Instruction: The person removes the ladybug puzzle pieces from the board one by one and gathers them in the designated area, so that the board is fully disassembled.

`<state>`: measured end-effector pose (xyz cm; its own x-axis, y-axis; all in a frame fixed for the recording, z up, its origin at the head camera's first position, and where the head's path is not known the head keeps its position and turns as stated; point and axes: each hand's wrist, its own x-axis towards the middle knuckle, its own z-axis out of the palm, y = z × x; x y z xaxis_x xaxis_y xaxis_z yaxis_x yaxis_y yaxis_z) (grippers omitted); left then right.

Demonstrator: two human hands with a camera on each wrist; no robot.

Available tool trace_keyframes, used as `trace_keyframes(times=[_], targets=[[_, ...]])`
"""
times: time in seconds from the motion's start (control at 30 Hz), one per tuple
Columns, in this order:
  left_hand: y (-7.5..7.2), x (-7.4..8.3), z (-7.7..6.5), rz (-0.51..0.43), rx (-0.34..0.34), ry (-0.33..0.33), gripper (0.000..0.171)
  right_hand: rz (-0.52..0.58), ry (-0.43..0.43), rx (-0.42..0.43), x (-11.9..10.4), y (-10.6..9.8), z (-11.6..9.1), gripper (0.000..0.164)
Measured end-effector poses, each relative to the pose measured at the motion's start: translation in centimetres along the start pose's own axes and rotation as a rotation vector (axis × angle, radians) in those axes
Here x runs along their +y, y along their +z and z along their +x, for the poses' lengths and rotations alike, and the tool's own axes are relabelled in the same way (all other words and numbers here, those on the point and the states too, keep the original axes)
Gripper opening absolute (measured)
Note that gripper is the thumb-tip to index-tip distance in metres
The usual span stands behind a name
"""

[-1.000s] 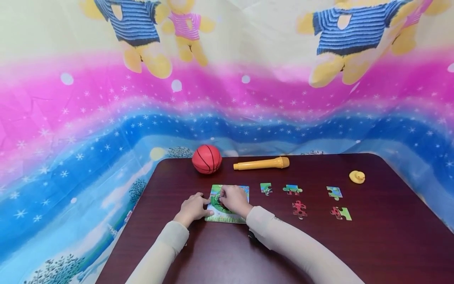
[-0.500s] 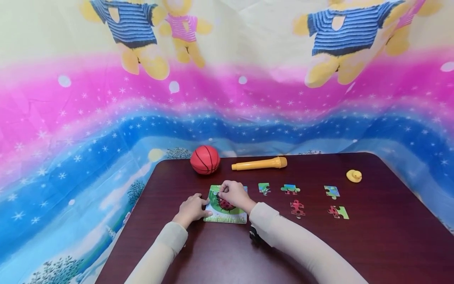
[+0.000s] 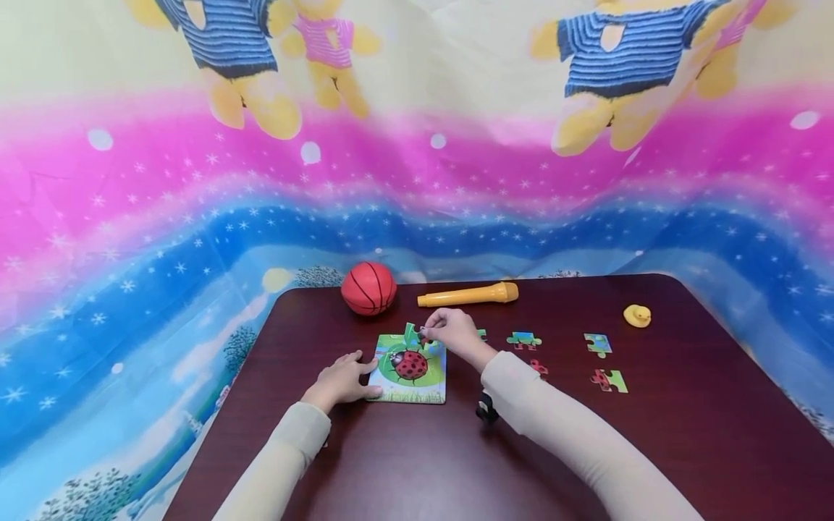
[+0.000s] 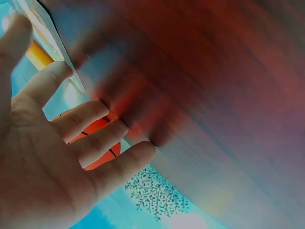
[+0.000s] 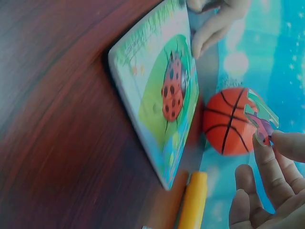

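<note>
Board (image 3: 430,388): square, printed with a spotted red ladybird (image 3: 410,366) on green leaf (image 5: 151,109). Left hand (image 3: 342,378), fingers spread, touches its left edge; right hand (image 3: 456,333) pinches a green-and-red piece (image 5: 259,118) near its far edge.

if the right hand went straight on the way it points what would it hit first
Probably the red ball, beyond the puzzle piece its fingers pinch, though depth is unclear.
</note>
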<state>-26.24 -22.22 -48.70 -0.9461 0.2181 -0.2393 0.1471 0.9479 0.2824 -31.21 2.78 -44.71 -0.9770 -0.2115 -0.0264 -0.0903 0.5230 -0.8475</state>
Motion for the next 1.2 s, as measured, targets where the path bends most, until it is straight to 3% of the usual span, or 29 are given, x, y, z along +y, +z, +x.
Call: trace_keyframes(times=[0.2,0.53,0.9,1.07,1.2], targets=[[-0.2,0.0,0.0,0.007,-0.012,0.021,0.084,0.043,0.051,0.004,1.1,-1.8,-0.4,0.009],[-0.1,0.4,0.0,-0.005,-0.024,0.01,0.084,0.068,0.136,0.029,3.1,-4.2,-1.2,0.011],[-0.6,0.7,-0.3,-0.004,-0.034,-0.016,0.083,0.049,0.197,-0.005,6.1,-5.9,-2.0,0.007],[-0.6,0.8,-0.2,0.006,-0.035,-0.02,0.084,-0.014,0.205,-0.06,7.3,-6.2,-2.5,0.005],[-0.5,1.0,-0.1,0.021,-0.042,-0.019,0.084,-0.12,0.172,-0.046,7.9,-6.5,-3.1,0.009]])
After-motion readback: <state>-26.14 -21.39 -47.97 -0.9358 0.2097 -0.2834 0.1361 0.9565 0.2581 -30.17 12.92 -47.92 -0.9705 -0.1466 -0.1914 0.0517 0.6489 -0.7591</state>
